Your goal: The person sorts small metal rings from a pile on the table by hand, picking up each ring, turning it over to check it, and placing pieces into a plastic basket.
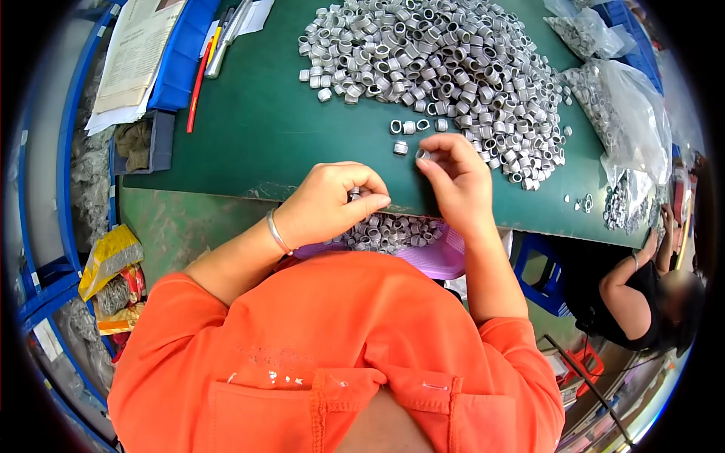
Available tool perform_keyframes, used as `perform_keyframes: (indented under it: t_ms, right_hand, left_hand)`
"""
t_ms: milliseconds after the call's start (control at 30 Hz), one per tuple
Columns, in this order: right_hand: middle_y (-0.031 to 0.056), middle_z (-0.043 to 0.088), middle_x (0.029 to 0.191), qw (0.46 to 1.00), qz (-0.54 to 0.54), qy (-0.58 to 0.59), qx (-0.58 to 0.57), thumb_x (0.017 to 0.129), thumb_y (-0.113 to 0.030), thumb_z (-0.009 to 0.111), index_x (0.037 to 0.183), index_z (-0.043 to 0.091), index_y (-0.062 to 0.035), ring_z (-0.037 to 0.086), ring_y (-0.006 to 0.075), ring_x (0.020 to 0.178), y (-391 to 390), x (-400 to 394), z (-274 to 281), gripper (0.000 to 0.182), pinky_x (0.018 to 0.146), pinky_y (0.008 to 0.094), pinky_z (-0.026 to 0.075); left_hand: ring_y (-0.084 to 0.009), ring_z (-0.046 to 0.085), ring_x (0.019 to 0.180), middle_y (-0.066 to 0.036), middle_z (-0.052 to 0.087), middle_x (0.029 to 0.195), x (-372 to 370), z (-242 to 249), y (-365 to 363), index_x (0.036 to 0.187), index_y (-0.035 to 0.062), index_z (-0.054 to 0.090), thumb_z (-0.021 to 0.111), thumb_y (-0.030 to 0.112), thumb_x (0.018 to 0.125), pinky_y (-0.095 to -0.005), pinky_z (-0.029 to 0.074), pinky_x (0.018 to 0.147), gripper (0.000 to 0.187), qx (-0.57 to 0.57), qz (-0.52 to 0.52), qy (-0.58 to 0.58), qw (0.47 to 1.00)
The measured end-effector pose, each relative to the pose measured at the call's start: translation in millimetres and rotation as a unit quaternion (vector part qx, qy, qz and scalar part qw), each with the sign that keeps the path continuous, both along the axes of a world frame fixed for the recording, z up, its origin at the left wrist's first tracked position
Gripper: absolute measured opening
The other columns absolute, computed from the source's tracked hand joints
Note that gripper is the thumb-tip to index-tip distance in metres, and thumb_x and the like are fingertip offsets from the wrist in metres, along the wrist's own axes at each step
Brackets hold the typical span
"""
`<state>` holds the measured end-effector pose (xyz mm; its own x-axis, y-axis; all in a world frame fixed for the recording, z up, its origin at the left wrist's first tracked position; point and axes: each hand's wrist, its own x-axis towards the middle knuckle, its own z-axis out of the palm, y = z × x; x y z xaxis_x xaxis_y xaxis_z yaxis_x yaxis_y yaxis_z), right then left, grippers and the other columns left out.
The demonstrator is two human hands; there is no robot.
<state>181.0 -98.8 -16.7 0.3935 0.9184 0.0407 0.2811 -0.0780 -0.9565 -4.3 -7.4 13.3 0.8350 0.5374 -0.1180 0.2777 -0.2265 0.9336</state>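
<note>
My right hand (462, 181) pinches a small grey metal ring (424, 154) between thumb and fingertips, just above the green table (257, 136). My left hand (328, 198) is closed near the table's front edge, thumb against fingers, and a bit of grey metal ring (353, 195) shows inside its curl. A few loose rings (400, 148) lie in front of my right hand. Behind them spreads a large pile of the same rings (430, 57). Below my hands, a purple basket (445, 260) at my lap holds many more rings, partly hidden by my shirt.
Pens (198, 90) and papers (136, 60) lie at the back left by a blue bin (178, 57). Plastic bags of rings (627, 113) stand on the right side. Another person (630, 294) sits at the right by a blue stool (538, 279).
</note>
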Motion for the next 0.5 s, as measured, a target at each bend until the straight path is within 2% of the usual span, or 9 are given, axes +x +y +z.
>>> perform_keyframes:
  t_ms: [33,100,133,200,233,300,400,433,500]
  right_hand:
    - [0.0047,0.058,0.089,0.968,-0.003,0.248,-0.024,0.084,0.006,0.057,0.102,0.061,0.0006,0.061,0.0122,0.084,-2,0,5,0.019,0.073,0.0236,0.051]
    - [0.0057,0.057,0.093,0.916,0.020,0.398,-0.057,0.086,0.008,0.052,0.104,0.060,0.0044,0.062,0.0146,0.086,-11,7,6,0.020,0.074,0.0245,0.052]
    - [0.0057,0.057,0.093,0.916,0.017,0.397,-0.058,0.086,0.008,0.052,0.104,0.060,0.0044,0.062,0.0146,0.086,-11,5,5,0.020,0.074,0.0245,0.052]
    - [0.0077,0.056,0.096,0.982,-0.007,0.187,0.017,0.086,0.011,0.049,0.102,0.060,0.0047,0.062,0.0157,0.088,-10,-4,-1,0.020,0.075,0.0252,0.052]
    - [0.0077,0.056,0.096,0.982,-0.006,0.187,0.017,0.086,0.011,0.049,0.102,0.060,0.0047,0.062,0.0157,0.088,-9,-7,-3,0.020,0.075,0.0252,0.052]
    - [0.0097,0.056,0.098,0.997,-0.012,0.070,0.042,0.085,0.012,0.049,0.099,0.060,0.0042,0.062,0.0167,0.086,-8,-13,-5,0.020,0.077,0.0261,0.052]
    - [0.0119,0.056,0.095,0.995,-0.004,-0.070,0.075,0.082,0.011,0.053,0.096,0.061,0.0013,0.060,0.0201,0.077,-9,-12,-3,0.019,0.069,0.0266,0.050]
    - [0.0122,0.056,0.094,0.984,-0.003,-0.153,0.089,0.081,0.011,0.053,0.095,0.061,0.0007,0.059,0.0211,0.074,-11,-11,0,0.019,0.065,0.0269,0.049]
    - [0.0121,0.057,0.092,0.982,0.003,-0.168,0.090,0.080,0.008,0.057,0.095,0.061,-0.0001,0.057,0.0224,0.073,-17,-11,8,0.018,0.062,0.0281,0.047]
  left_hand:
    - [-0.0091,0.054,0.063,-0.003,0.062,0.073,0,-1,1,0.082,0.0022,0.066,0.068,0.010,0.080,-0.0230,0.044,0.059,0.008,-0.005,0.010,0.008,1.000]
    - [-0.0087,0.054,0.063,-0.003,0.062,0.073,2,-4,1,0.083,0.0023,0.066,0.068,0.010,0.080,-0.0232,0.044,0.058,0.009,-0.010,0.008,0.002,1.000]
    - [-0.0082,0.053,0.062,-0.002,0.061,0.072,3,-5,1,0.085,0.0024,0.066,0.068,0.011,0.080,-0.0234,0.044,0.057,0.010,-0.011,0.009,-0.005,1.000]
    - [-0.0079,0.053,0.062,-0.002,0.061,0.072,10,-3,-2,0.087,0.0023,0.066,0.068,0.011,0.080,-0.0235,0.043,0.056,0.012,-0.010,0.013,0.000,1.000]
    - [-0.0076,0.052,0.062,-0.002,0.060,0.071,14,-3,-5,0.090,0.0022,0.066,0.068,0.011,0.080,-0.0236,0.043,0.056,0.014,-0.008,0.020,0.007,1.000]
    - [-0.0121,0.054,0.060,-0.005,0.058,0.070,21,-11,-8,0.090,0.0019,0.064,0.070,0.012,0.078,-0.0257,0.043,0.055,0.017,0.036,0.025,0.012,0.999]
    - [-0.0257,0.057,0.062,-0.011,0.057,0.070,30,-23,-7,0.082,0.0015,0.062,0.070,0.011,0.076,-0.0331,0.047,0.057,0.013,0.217,0.034,-0.054,0.974]
    - [-0.0257,0.057,0.062,-0.011,0.057,0.070,28,-23,-5,0.082,0.0015,0.062,0.070,0.011,0.076,-0.0331,0.047,0.057,0.013,0.217,0.035,-0.052,0.974]
    - [-0.0267,0.058,0.063,-0.011,0.058,0.069,23,-23,0,0.081,0.0013,0.063,0.069,0.009,0.077,-0.0339,0.047,0.057,0.011,0.207,0.034,-0.022,0.977]
